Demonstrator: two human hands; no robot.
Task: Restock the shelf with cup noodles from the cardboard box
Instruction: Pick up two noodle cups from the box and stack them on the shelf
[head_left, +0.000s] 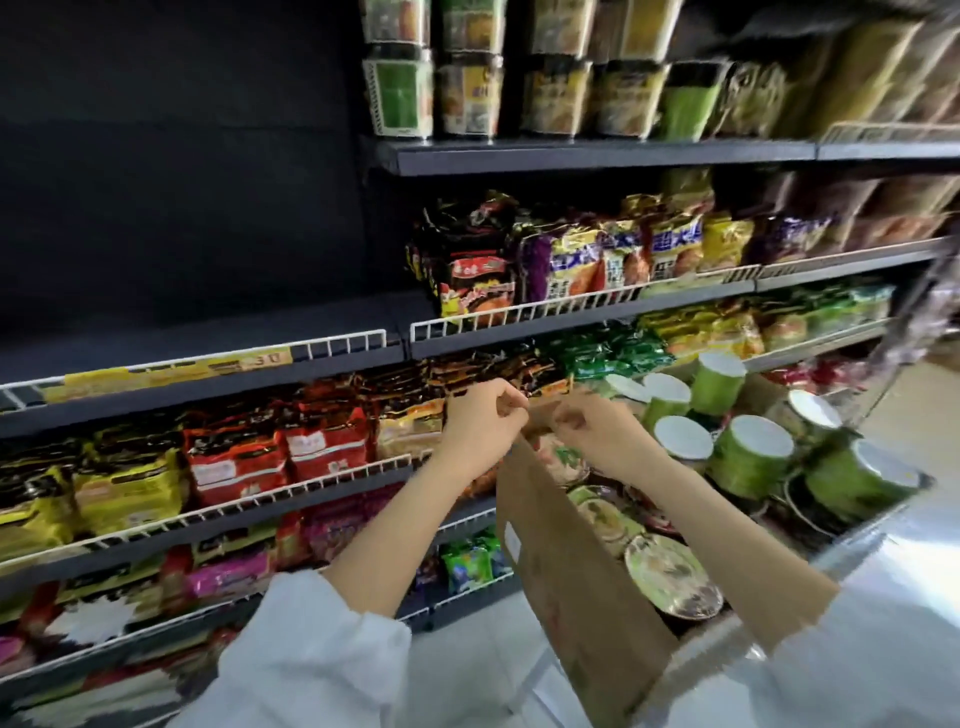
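Both of my hands sit at the top edge of the cardboard box (566, 571), and only the head view shows it. My left hand (480, 423) has its fingers curled at the box's near flap corner; my right hand (592, 428) is curled too, fingertips at the same edge. Whether either really pinches the flap I cannot tell, since the frame is blurred there.

The cup noodles (748, 452) lie to the right of and just beyond my right hand: green cups tipped at varied angles with their white ends towards me, and flatter bowls (670, 577) below my right forearm, lids up. The right hand is plainly nearer, so I judge it should reach in while the left steadies the flap.

The box rests on a shiny metal cart (857, 545). Open shelf space (208, 338) lies up and left of the left hand, behind a white wire rail (343, 345); packet noodles (234, 457) fill the tier below.
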